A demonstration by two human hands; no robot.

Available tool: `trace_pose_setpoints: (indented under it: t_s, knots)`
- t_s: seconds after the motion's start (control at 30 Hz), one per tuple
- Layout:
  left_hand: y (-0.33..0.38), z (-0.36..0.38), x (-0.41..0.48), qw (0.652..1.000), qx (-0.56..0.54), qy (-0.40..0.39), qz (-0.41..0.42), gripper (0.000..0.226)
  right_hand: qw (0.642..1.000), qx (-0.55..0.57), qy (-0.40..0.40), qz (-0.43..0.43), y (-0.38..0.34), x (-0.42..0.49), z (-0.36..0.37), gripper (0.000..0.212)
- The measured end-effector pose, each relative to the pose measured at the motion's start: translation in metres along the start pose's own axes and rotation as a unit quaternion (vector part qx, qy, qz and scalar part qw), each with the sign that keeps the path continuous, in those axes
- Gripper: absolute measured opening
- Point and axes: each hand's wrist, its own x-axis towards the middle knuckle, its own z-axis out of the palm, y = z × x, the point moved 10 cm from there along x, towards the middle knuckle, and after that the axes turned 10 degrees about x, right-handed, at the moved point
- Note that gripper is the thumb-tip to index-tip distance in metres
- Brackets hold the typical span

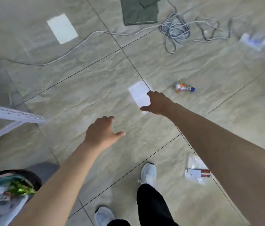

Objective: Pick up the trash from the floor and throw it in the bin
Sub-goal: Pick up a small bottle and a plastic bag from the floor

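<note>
Your right hand (157, 102) reaches out over the tiled floor (83, 88), fingers (150, 93) spread apart and empty. Your left hand (102, 132) is also splayed, holding nothing. A crushed plastic bottle (183, 88) lies beyond; the bin (6, 193) sits lower left.

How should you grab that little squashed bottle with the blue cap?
Probably around its crumpled middle, at the orange label. The bottle lies on its side on the floor, so come from above with the right hand, fingers across its narrow width.
</note>
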Motion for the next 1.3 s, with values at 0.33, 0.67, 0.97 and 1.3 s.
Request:
trace_pose_setpoints:
  t_s: [0.33, 0.67, 0.97, 1.3]
  knots:
    - [0.242, -0.075, 0.106, 0.986, 0.104, 0.004, 0.130, 0.073, 0.986, 0.127, 0.053, 0.092, 0.210, -0.001, -0.148, 0.075]
    - [0.415, -0.095, 0.220, 0.954, 0.194, -0.017, 0.227, 0.067, 0.958, 0.208, 0.061, 0.189, 0.351, 0.035, -0.206, 0.079]
    - [0.493, 0.001, 0.373, 0.924, 0.273, -0.019, 0.268, 0.052, 0.932, 0.245, 0.025, 0.265, 0.488, 0.116, -0.128, 0.077]
    - [0.477, 0.158, 0.507, 0.933, 0.301, -0.011, 0.198, 0.085, 0.900, 0.295, 0.037, 0.320, 0.608, 0.188, 0.032, 0.075]
